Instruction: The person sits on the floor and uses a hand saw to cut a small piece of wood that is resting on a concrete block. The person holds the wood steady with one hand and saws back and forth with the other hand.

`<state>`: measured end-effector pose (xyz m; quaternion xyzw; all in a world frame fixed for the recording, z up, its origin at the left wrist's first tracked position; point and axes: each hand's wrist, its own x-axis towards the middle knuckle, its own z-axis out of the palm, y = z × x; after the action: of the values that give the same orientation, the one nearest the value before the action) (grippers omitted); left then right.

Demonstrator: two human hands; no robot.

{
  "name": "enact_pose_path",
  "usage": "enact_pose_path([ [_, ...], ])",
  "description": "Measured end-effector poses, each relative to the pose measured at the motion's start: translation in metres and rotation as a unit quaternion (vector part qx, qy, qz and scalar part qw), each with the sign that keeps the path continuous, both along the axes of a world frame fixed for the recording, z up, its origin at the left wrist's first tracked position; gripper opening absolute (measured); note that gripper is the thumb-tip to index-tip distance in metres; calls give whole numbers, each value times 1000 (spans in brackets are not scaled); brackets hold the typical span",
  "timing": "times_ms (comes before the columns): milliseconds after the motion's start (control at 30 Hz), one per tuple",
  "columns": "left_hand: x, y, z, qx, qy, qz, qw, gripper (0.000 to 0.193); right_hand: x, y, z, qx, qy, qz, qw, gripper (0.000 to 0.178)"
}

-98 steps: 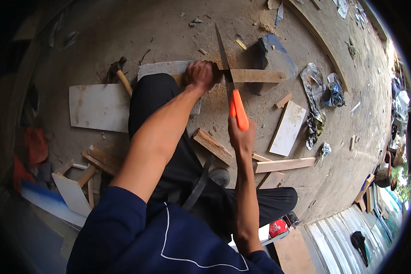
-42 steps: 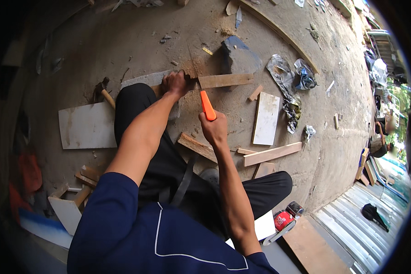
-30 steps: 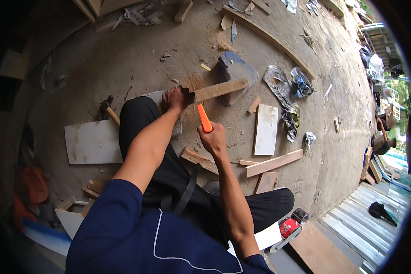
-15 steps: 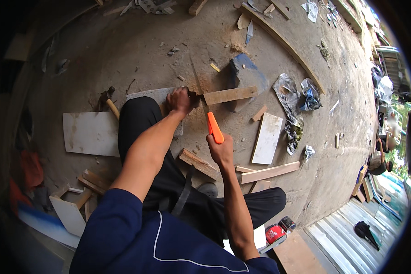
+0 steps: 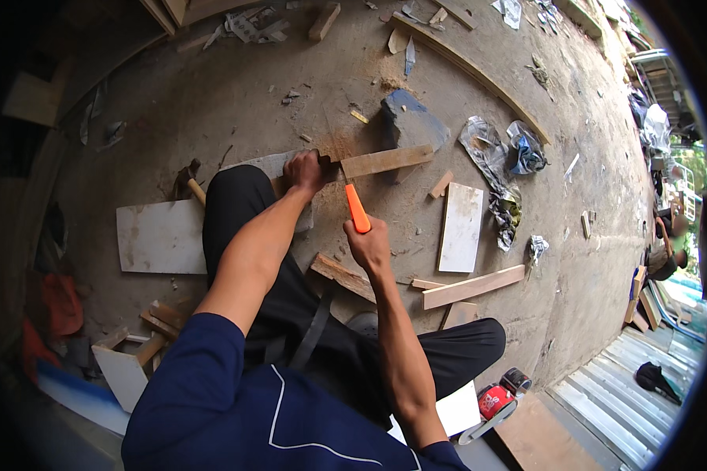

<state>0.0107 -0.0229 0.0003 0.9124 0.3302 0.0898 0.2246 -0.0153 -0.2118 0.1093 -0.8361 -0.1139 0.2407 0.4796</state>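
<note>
My right hand (image 5: 368, 242) is closed around the orange handle of a handsaw (image 5: 357, 209). The saw's thin blade points away from me, seen almost edge-on, and crosses a wooden plank (image 5: 387, 161) close to my left hand. Fingers curled, my left hand (image 5: 303, 172) grips the plank's left end and presses it down over a pale grey block (image 5: 269, 165). To the right, the plank lies across a blue-grey block (image 5: 411, 125). Sawdust is scattered on the floor around the blade. The exact depth of the cut cannot be made out.
A hammer (image 5: 195, 185) and a white board (image 5: 163, 238) lie to the left. At right are another white board (image 5: 461, 228), wood strips (image 5: 474, 287) and crumpled plastic (image 5: 491, 165). A red and black tool (image 5: 496, 401) sits beside my right knee.
My right hand and the saw handle have moved slightly forward, toward the plank. My left hand keeps its hold on the plank. The whole view has shifted a little.
</note>
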Motion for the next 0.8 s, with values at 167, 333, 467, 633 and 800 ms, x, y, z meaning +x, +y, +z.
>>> enact_pose_path([
  [167,-4,7,-15,16,0,-24,1000,28,-5,0,6,4,17,-1,1000,26],
  [333,-6,2,-21,-1,38,-15,999,26,-9,4,14,-6,21,-4,1000,25],
  [467,3,2,-19,-59,76,31,995,25,-13,-3,26,-42,42,-23,998,26],
  [633,2,4,-7,-67,122,35,990,29,-40,-53,69,-59,64,6,996,24],
  [800,4,3,-14,-81,89,14,993,30,3,-16,59,-79,85,17,993,25],
])
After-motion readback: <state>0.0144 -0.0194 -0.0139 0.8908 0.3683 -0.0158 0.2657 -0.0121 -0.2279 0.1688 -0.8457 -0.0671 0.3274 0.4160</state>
